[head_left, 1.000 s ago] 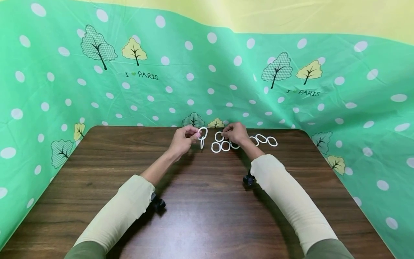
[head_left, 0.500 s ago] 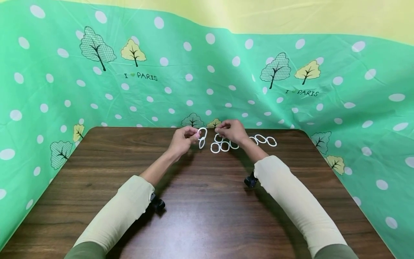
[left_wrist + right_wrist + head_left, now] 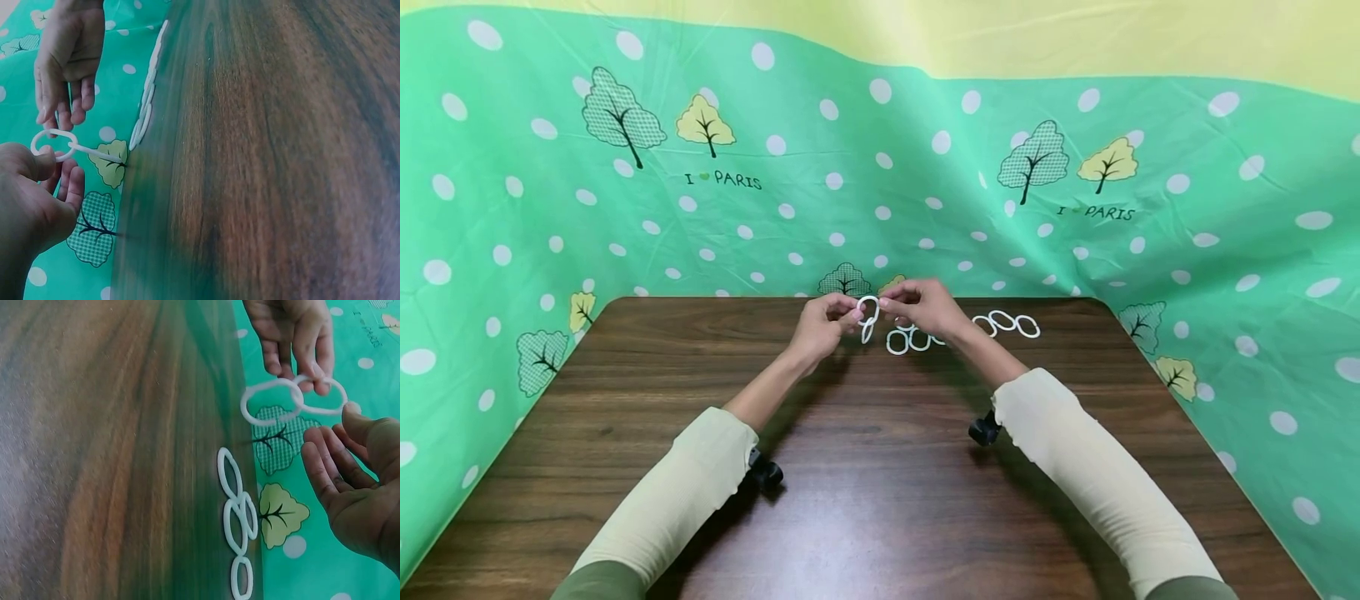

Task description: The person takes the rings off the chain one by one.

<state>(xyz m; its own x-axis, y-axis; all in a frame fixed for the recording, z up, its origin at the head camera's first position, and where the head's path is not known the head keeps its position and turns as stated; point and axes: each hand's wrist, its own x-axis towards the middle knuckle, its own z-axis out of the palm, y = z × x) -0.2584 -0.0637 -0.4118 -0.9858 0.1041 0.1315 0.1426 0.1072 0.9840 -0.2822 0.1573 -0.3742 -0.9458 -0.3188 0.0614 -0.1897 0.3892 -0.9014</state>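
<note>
My left hand (image 3: pixel 822 325) pinches a white oval plastic-looking link (image 3: pixel 868 297) between thumb and fingers, raised above the far part of the table. A second white link (image 3: pixel 867 335) hangs through it, and in the right wrist view this hanging link (image 3: pixel 244 400) stretches out to the side. My right hand (image 3: pixel 925 307) is at the far side of the pinched link, its thumb tip right at the link's edge. The other fingers of that hand (image 3: pixel 369 481) are loosely bent and spread apart, with no other link among them.
Several white links (image 3: pixel 897 353) lie in a group under the right hand, partly covered by it. Farther right lies another row of links (image 3: pixel 1027 327). The brown wooden table (image 3: pixel 865 467) ends at the back against a green dotted cloth (image 3: pixel 805 192).
My right hand has lifted from the links on the table and moved left to the upper link. The left hand stays in place, while the hanging link has swung slightly.
</note>
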